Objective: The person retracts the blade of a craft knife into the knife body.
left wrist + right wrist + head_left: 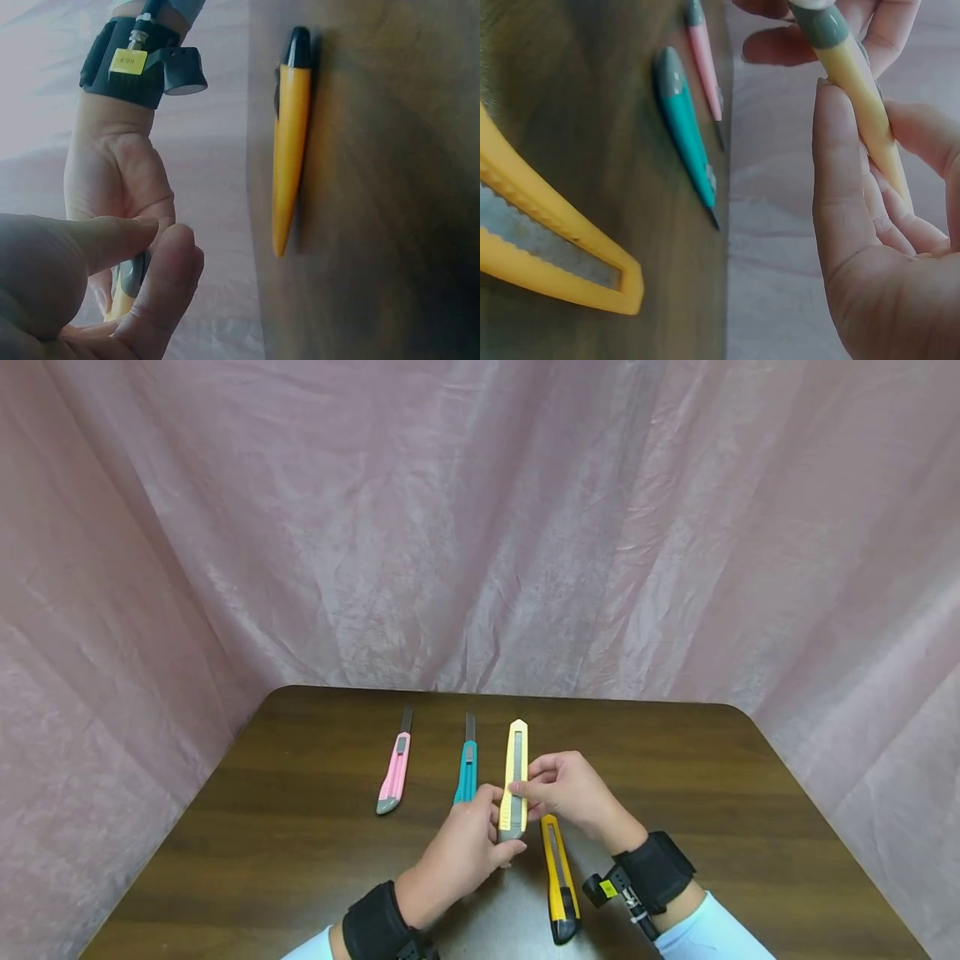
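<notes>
Both hands hold a pale yellow utility knife above the table, its tip pointing away from me and no blade showing past it. My left hand grips the grey butt end between thumb and fingers. Farther up the handle, my right hand pinches it, thumb on the slotted face and fingers behind. In the right wrist view, the right hand's fingers lie along the pale yellow body. Below the hands, an orange-yellow utility knife with a black end lies on the table, its blade inside the handle.
A pink utility knife and a teal utility knife lie to the left on the brown wooden table, blades extended away from me. The left hand partly covers the teal one's lower end. A pink curtain hangs behind the table.
</notes>
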Tool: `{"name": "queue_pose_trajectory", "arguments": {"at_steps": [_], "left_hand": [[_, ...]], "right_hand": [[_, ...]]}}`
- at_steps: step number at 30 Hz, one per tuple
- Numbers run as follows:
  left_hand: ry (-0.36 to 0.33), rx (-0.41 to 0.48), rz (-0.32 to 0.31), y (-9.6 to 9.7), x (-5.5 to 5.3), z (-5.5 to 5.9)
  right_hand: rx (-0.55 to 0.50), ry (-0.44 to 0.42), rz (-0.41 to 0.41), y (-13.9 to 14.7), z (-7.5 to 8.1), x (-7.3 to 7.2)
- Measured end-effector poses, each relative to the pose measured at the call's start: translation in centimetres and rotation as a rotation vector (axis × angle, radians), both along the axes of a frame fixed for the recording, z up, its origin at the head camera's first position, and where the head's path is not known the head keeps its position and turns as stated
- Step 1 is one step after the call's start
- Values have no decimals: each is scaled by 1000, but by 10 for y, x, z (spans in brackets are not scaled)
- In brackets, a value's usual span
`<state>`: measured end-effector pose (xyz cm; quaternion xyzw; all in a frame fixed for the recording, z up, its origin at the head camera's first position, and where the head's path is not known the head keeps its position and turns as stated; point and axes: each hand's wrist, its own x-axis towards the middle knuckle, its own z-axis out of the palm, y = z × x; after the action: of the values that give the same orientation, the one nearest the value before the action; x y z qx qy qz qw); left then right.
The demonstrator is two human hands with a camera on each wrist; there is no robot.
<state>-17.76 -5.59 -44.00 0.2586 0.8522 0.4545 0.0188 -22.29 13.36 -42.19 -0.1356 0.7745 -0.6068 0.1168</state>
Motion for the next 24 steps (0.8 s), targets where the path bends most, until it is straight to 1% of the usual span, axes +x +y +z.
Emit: {"name": "queue_pose_trajectory", "arguments": {"at_steps": [3,6,10,14,17,21,24], "left_hand": [[-28,0,-3,-1,5,-3],[-63,-9,-1,-2,8,-6],[-73,-61,-8,-3,15,-11],[-6,-159,0,-2,22,-17],[42,-267,18,-1,26,-19],[29,-379,24,2,30,-21],[20,-418,17,4,33,-25]], "right_hand": [[5,-26,-13,-1,-3,0],[11,-48,-45,-3,-6,-1],[20,-68,-80,-4,-10,-3],[47,-97,-83,-5,-17,-4],[87,-127,-72,-6,-23,-2],[155,-144,-57,-8,-31,2],[219,-135,-50,-9,-34,6]]}}
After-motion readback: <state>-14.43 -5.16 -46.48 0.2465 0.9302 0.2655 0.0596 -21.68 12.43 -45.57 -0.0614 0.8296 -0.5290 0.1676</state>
